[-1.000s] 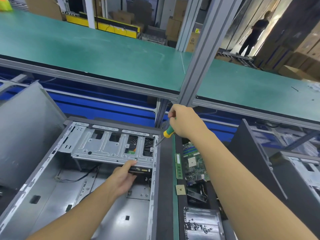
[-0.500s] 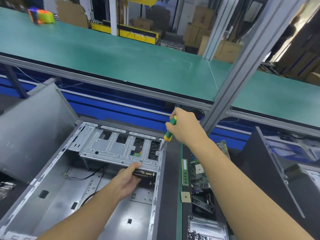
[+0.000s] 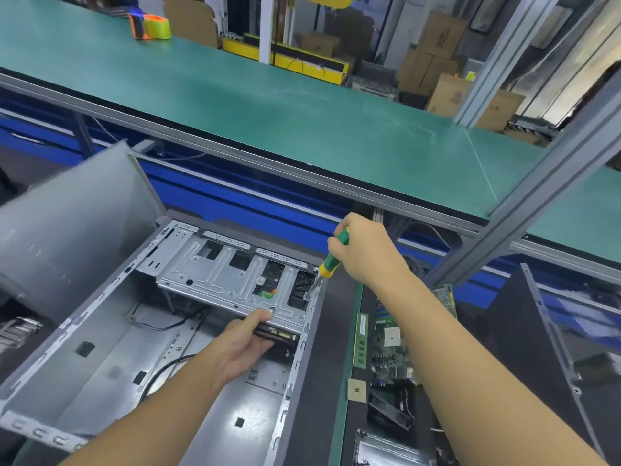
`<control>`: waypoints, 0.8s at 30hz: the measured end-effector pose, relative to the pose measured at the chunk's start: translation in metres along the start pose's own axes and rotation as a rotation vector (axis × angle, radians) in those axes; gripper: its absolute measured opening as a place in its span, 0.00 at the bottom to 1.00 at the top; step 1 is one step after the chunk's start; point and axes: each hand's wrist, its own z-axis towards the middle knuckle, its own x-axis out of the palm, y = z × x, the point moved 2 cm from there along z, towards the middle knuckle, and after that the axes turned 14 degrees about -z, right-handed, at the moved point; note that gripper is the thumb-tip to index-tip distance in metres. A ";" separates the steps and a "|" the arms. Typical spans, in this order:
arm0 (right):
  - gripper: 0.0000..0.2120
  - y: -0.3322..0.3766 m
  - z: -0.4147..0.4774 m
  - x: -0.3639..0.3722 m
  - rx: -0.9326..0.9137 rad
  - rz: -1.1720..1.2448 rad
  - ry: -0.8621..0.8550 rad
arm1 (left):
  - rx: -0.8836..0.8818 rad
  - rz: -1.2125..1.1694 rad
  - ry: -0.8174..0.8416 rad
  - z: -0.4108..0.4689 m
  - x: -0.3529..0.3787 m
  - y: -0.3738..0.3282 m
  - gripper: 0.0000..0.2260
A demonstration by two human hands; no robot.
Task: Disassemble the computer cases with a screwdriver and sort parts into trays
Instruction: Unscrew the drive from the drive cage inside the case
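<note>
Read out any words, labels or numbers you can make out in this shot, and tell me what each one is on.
Nothing here can be read.
Cardboard boxes: red marks, too blurred.
Memory stick: white label, too small.
Circuit board: printing too small.

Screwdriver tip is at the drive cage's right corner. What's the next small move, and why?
Probably turn the screwdriver to loosen the screw: the right hand grips it, tip apparently seated on the drive cage, and the left hand holds the drive beneath, so it shouldn't drop.
</note>
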 end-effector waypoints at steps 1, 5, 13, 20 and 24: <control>0.10 0.006 0.003 0.004 -0.009 -0.001 -0.002 | -0.002 0.000 -0.002 -0.001 -0.004 -0.007 0.19; 0.13 0.028 0.018 0.012 -0.038 0.023 0.014 | 0.000 -0.001 -0.001 -0.006 -0.016 -0.037 0.22; 0.14 0.089 0.035 0.029 -0.077 -0.033 0.007 | 0.012 -0.002 -0.013 -0.014 -0.041 -0.102 0.18; 0.19 0.168 0.049 0.042 -0.049 -0.288 -0.005 | 0.015 -0.026 -0.001 -0.019 -0.064 -0.152 0.04; 0.17 0.204 0.059 0.051 -0.041 -0.427 -0.050 | -0.010 -0.018 0.008 -0.025 -0.078 -0.188 0.04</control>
